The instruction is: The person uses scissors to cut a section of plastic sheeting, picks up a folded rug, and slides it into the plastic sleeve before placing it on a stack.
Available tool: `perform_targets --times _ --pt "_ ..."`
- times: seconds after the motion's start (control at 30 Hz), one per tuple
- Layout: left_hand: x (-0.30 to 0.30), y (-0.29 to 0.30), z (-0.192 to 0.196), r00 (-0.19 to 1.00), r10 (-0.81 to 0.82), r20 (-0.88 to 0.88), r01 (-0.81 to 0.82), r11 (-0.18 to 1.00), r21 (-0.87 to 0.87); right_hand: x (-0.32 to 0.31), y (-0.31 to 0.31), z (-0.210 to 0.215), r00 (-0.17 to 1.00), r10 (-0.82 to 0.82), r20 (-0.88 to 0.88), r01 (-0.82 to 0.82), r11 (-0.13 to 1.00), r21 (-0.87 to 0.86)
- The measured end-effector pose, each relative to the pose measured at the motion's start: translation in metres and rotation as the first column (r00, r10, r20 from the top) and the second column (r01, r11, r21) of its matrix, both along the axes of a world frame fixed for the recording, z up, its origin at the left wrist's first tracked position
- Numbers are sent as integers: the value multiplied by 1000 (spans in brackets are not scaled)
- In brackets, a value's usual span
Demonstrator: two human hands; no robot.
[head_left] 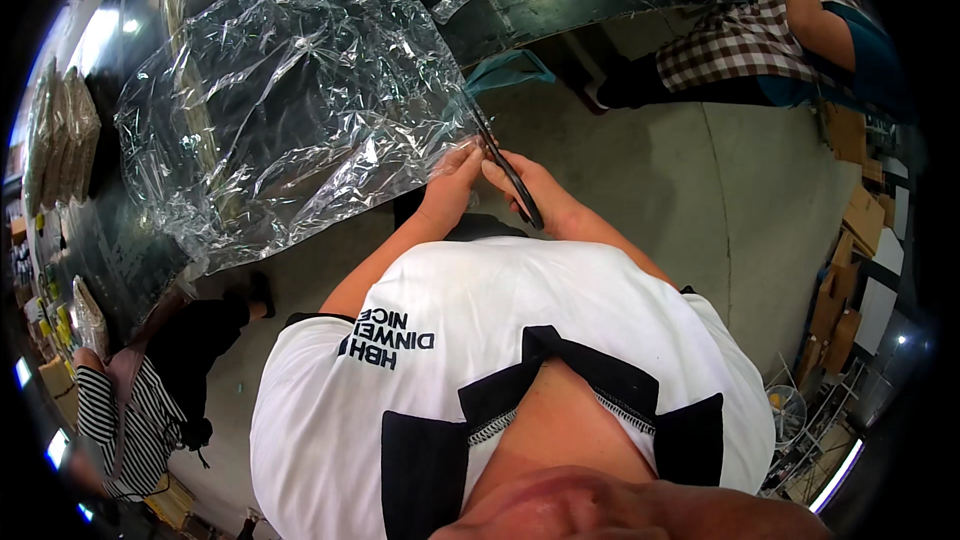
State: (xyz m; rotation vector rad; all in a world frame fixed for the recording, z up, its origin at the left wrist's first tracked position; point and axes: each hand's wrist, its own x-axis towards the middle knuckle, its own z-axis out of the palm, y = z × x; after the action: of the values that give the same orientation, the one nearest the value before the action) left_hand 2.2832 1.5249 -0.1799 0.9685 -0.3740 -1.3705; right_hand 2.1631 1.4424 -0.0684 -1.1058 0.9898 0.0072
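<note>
A large sheet of clear, crinkled plastic film covers the dark table and reaches its near edge. My left hand is closed on the film's near right corner, with fingertips pinched together. Close beside it, my right hand is closed around a pair of black scissors. Their handle end points toward my body, and the narrow end lies against the film's right edge. Part of the grip is hidden by my fingers.
A blue plastic bag hangs by the table edge beyond my hands. One person in a checked apron works at far right, another in a striped top at lower left. Cardboard boxes and a fan stand along the right.
</note>
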Motion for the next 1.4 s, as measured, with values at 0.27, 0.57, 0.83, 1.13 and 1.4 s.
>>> perform_targets --times 0.27,0.57,0.83,1.13,1.4 --pt "3 4 -4 995 -40 96 35 998 54 6 2 -6 995 -74 61 74 997 -7" --pt "5 9 5 956 -48 290 29 997 72 15 -2 5 999 -36 -14 34 995 -90" --pt "6 16 11 932 -187 311 165 982 97 18 -3 -15 999 -28 32 35 967 -252" --pt "4 25 23 862 -298 410 178 935 305 19 -9 -9 999 35 -18 -38 974 -225" --pt "-1 39 16 819 -175 547 134 984 115 33 -9 -7 992 -79 96 94 983 -157"
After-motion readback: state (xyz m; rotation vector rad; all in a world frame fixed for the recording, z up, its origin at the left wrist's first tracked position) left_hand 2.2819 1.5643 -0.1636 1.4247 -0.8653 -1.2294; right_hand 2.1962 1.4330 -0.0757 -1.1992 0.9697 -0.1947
